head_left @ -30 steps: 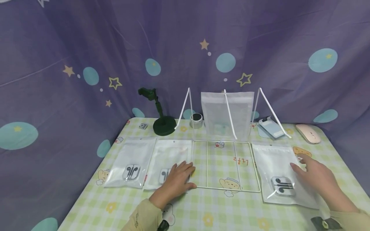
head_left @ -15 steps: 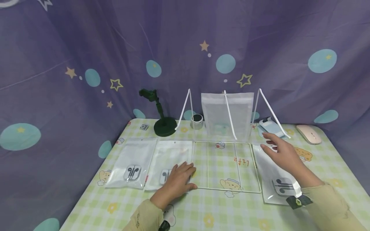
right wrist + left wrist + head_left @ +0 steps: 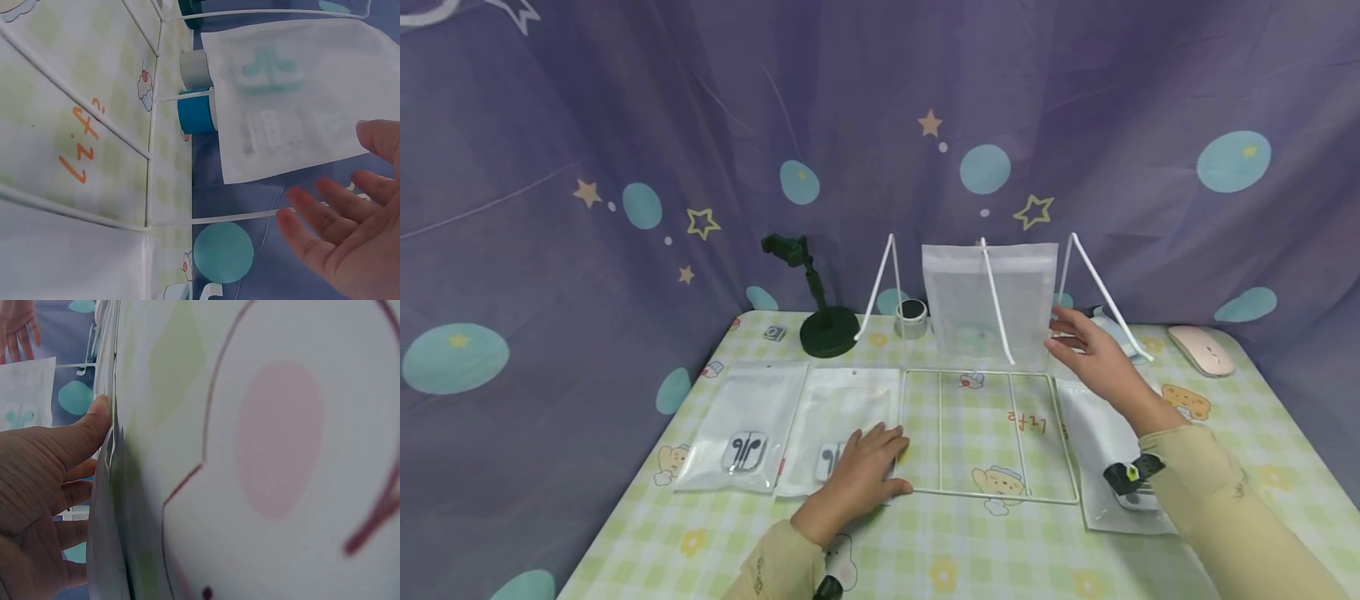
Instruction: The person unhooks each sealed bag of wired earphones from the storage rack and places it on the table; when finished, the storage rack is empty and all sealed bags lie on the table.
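Observation:
A translucent pouch [image 3: 955, 304] hangs from the middle hook of a white wire display rack [image 3: 941, 433]. My right hand [image 3: 1097, 358] is raised at the pouch's lower right edge, fingers loosely bent and apart; in the right wrist view the hand [image 3: 350, 219] holds nothing, with a gap to the pouch [image 3: 294, 119]. My left hand [image 3: 861, 467] rests with spread fingers on a zip pouch [image 3: 850, 400] and the rack's left edge, partly covering the earphones inside. Another pouch [image 3: 752, 400] with boxed earphones [image 3: 745, 451] lies further left. My right forearm partly hides a third flat pouch [image 3: 1105, 458].
At the back stand a dark green stand [image 3: 827, 332], a small white-rimmed round jar [image 3: 912, 318] and a small grey square [image 3: 774, 332]. A pink mouse [image 3: 1201, 350] lies at the back right. The rack's outer prongs [image 3: 1108, 292] jut forward. A patterned curtain [image 3: 850, 100] closes the back.
My right hand has moved left and away from me, from over the right flat pouch to the hanging pouch's edge. My left hand has stayed in place.

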Motion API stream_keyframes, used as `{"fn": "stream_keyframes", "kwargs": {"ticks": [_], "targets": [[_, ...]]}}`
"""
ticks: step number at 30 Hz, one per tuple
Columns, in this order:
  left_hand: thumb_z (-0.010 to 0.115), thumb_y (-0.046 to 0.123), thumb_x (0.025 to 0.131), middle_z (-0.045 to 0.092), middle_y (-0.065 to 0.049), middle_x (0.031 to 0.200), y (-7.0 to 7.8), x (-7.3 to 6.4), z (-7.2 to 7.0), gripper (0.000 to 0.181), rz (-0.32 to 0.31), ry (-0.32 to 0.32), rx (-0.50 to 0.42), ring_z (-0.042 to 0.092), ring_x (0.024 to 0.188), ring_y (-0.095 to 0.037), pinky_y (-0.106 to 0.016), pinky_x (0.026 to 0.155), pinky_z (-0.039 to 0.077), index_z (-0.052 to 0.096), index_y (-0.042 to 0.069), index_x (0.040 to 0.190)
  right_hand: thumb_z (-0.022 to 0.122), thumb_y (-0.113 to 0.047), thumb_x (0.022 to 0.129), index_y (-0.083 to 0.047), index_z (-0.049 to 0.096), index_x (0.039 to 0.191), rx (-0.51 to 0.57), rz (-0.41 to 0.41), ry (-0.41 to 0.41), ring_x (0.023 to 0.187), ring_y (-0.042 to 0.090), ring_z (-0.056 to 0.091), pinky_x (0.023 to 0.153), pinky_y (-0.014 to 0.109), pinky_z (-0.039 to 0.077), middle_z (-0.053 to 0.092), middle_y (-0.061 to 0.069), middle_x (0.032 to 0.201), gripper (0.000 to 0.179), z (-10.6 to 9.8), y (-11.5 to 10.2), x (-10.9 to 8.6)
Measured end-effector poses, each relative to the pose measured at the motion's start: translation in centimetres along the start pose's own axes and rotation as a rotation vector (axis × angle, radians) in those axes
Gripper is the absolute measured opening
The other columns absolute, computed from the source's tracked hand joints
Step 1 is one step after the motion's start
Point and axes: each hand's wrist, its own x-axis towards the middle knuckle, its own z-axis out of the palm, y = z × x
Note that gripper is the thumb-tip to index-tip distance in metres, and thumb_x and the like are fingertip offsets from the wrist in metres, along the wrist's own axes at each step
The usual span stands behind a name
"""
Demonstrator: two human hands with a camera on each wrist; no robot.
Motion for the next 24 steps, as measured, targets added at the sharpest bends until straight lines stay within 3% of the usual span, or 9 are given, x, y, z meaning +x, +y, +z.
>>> {"fn": "stream_keyframes", "kwargs": {"ticks": [6, 15, 24], "targets": [[0.073, 0.05, 0.081, 0.048, -0.009, 0.146, -0.1, 0.0, 0.2, 0.071, 0.004, 0.003, -0.007, 0.038, 0.137, -0.034, -0.061, 0.107, 0.03, 0.055, 0.01, 0.137, 0.053, -0.032, 0.102, 0.003, 0.017, 0.153, -0.023, 0.041, 0.018, 0.13, 0.048, 0.04, 0.103, 0.059, 0.035, 0.038, 0.033, 0.144, 0.072, 0.5, -0.1, 1.4], [0.073, 0.05, 0.08, 0.048, -0.008, 0.146, -0.2, -0.1, 0.3, 0.071, -0.001, 0.004, -0.009, 0.038, 0.137, -0.034, -0.061, 0.107, 0.03, 0.055, 0.01, 0.137, 0.057, -0.017, 0.1, 0.006, 0.039, 0.143, -0.036, -0.064, 0.107, 0.117, 0.048, 0.053, 0.095, 0.058, 0.043, 0.054, 0.033, 0.13, 0.052, 1.8, 0.1, 2.8], [0.073, 0.049, 0.081, 0.048, -0.008, 0.146, 0.0, -0.1, 0.1, 0.07, 0.003, 0.013, 0.004, 0.039, 0.137, -0.034, -0.06, 0.107, 0.031, 0.056, 0.011, 0.136, 0.055, -0.019, 0.101, 0.008, 0.048, 0.135, -0.018, -0.047, 0.12, 0.116, 0.045, 0.055, 0.092, 0.053, 0.046, 0.057, 0.032, 0.126, 0.044, 2.3, -0.1, 3.3]]}}
